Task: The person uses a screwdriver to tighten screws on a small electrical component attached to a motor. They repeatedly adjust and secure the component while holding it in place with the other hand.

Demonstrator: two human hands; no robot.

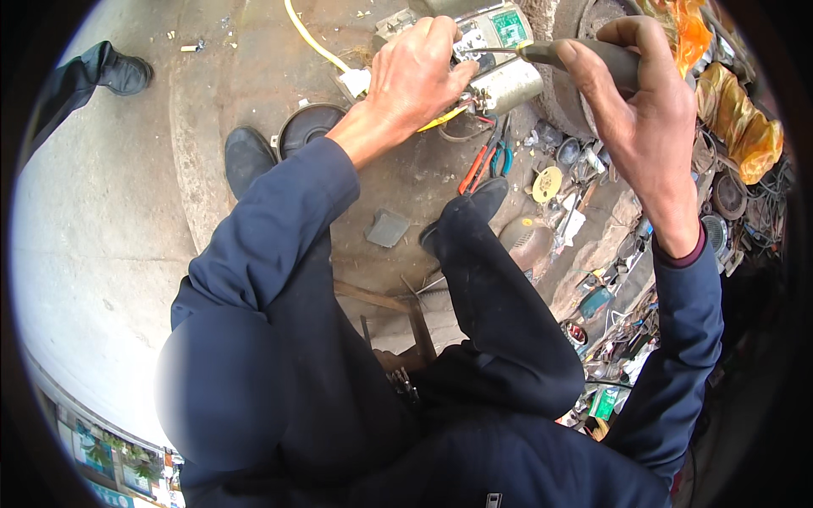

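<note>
My right hand [648, 110] is wrapped round the dark handle of a screwdriver [542, 52], its thin shaft pointing left. The shaft reaches over an opened electrical unit [478, 38] with a metal housing and a green label. My left hand [415, 76] bears on this unit, its fingers curled near the screwdriver's tip; what they grip is hidden. Just below the shaft lies a silver cylinder [511, 87] with wires at its left end. A yellow cable [309, 38] runs to a white connector [356, 82] beside my left wrist.
Red-handled pliers [472, 172] and a teal-handled tool [503, 159] lie by my shoe. A round black cover [306, 129] sits under my left forearm. Mixed scrap [605, 296] spreads along the right, with orange plastic bags [741, 123] above. Another person's shoe [127, 74] stands far left.
</note>
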